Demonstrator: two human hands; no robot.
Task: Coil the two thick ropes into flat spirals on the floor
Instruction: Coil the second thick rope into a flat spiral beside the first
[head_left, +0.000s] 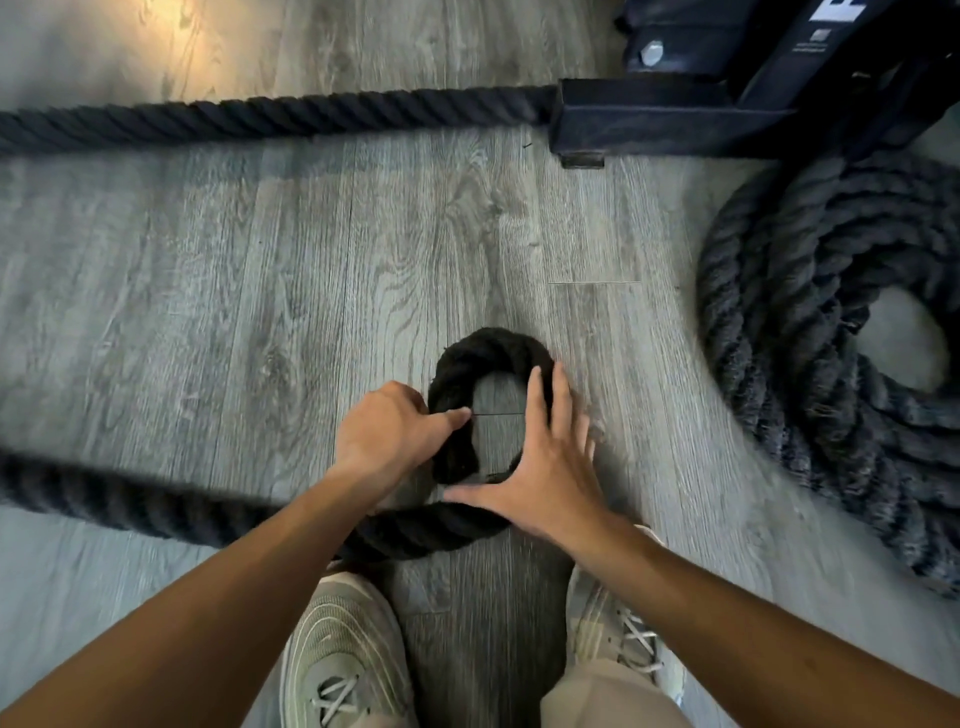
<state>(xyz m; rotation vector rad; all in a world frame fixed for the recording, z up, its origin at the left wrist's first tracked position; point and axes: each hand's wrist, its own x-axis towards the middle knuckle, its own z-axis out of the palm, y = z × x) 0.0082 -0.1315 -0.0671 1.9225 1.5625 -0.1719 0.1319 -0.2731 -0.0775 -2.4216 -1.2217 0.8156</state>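
A thick black rope (93, 499) comes in from the left along the floor and curls into one small loop (488, 351) in front of my feet. My left hand (389, 436) grips the rope's end on the loop's left side. My right hand (550, 467) lies on the loop's right side, fingers spread, thumb along the bottom curve. A second thick rope (810, 332) is piled in a loose round coil at the right. Another stretch of rope (260, 117) runs straight across the back of the floor.
A black metal frame foot (649, 117) with a bolt stands at the back right, where the far rope meets it. My two pale sneakers (343, 649) stand just below the loop. The floor (260, 286) is grey wood plank.
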